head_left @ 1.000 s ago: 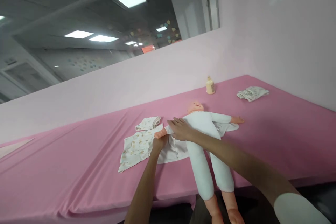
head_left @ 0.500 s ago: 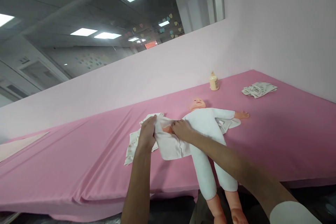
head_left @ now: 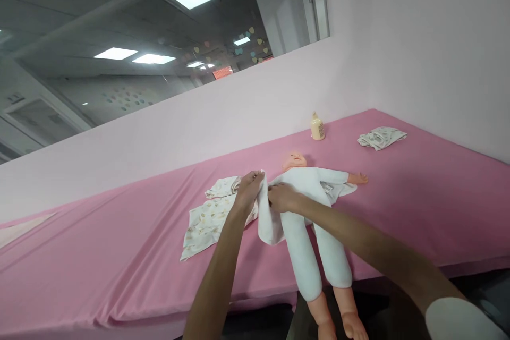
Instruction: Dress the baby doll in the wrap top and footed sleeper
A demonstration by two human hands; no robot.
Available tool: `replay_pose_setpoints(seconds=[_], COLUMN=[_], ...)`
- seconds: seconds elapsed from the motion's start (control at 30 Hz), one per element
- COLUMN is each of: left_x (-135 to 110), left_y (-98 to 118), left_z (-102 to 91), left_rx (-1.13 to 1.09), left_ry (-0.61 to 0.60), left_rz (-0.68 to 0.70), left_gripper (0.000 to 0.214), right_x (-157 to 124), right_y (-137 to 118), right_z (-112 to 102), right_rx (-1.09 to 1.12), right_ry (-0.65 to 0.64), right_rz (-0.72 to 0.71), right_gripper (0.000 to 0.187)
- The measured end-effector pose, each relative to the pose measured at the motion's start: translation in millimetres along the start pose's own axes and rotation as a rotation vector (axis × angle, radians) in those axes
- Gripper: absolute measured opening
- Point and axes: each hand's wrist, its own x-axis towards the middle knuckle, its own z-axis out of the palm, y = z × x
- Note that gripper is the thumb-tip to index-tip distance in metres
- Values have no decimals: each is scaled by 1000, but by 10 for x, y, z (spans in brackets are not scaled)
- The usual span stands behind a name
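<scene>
A baby doll (head_left: 308,207) in white clothing lies on its back on the pink table (head_left: 418,207), its bare feet hanging past the near edge. My left hand (head_left: 247,193) is closed on a lifted flap of the white garment (head_left: 268,223) at the doll's near side. My right hand (head_left: 282,196) pinches the same cloth close to the doll's shoulder; the doll's near arm is hidden under the fabric. A patterned garment (head_left: 207,218) lies flat just left of my left hand.
A small cream bottle (head_left: 317,128) stands near the pink back wall. A folded patterned cloth (head_left: 380,137) lies at the far right by the corner. A pale sheet (head_left: 19,226) lies at the far left of the table.
My left hand has carried the white flap from the left over toward the doll's body, covering the near arm. My right hand has stayed at the shoulder.
</scene>
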Motion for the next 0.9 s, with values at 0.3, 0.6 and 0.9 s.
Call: replay_pose_setpoints(seconds=[0.3, 0.6, 0.9], left_x=[-191, 0, 541], left_y=[39, 94, 134], left_z=[-27, 793, 1627], left_rx=[193, 955, 1195], left_ry=[-287, -217, -761], left_rz=[-64, 616, 603], left_gripper=[33, 30, 36], right_x=[-1242, -1451, -1494], right_y=[1226, 1672, 1907], right_z=[-537, -344, -535], right_rx=[-64, 594, 1323], right_ry=[348, 527, 840], right_rz=[787, 974, 809], right_gripper=[39, 22, 25])
